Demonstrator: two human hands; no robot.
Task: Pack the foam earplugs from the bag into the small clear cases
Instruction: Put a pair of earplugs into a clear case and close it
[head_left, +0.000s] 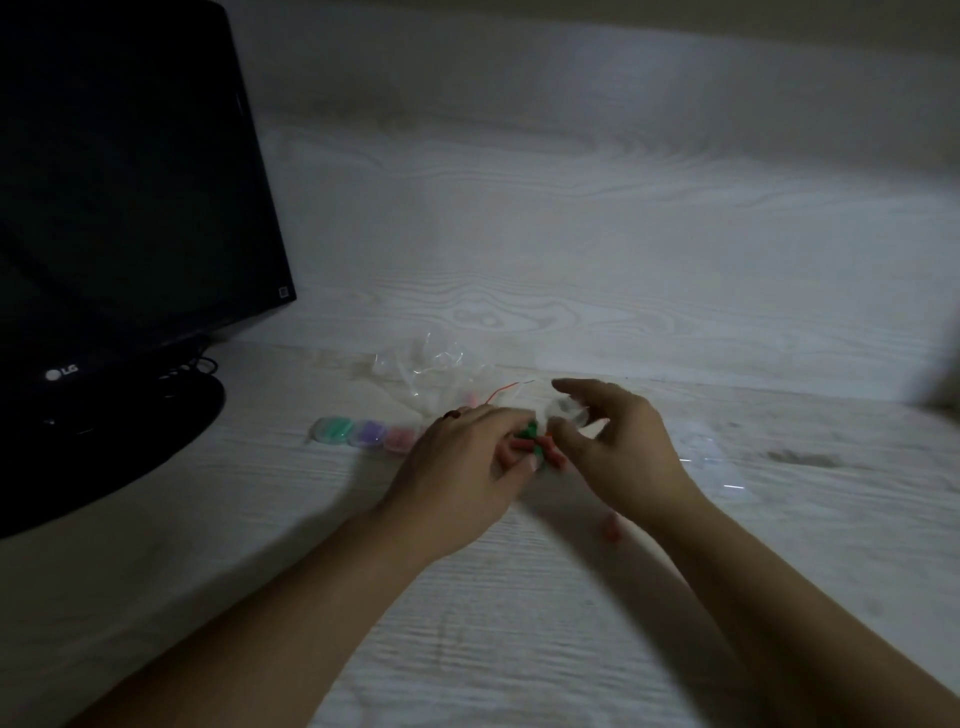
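A: How did the foam earplugs look?
B: Small red and green cylinders, bunched on the table between both hands.
A: And the hands?
B: The left hand pinched some earplugs; the right hand gripped a small clear case, the crumpled bag just behind

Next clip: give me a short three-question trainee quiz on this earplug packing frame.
1. True or false: the filled cases stand in a row left of the left hand.
2. What lies alone on the table near the right wrist? A) a case B) a reddish earplug C) a cable
3. Fill in: the loose earplugs sit between the two ____.

Key
1. True.
2. B: the reddish earplug.
3. Hands; the right hand grips a clear case. What the left fingers hold is too blurred to tell.
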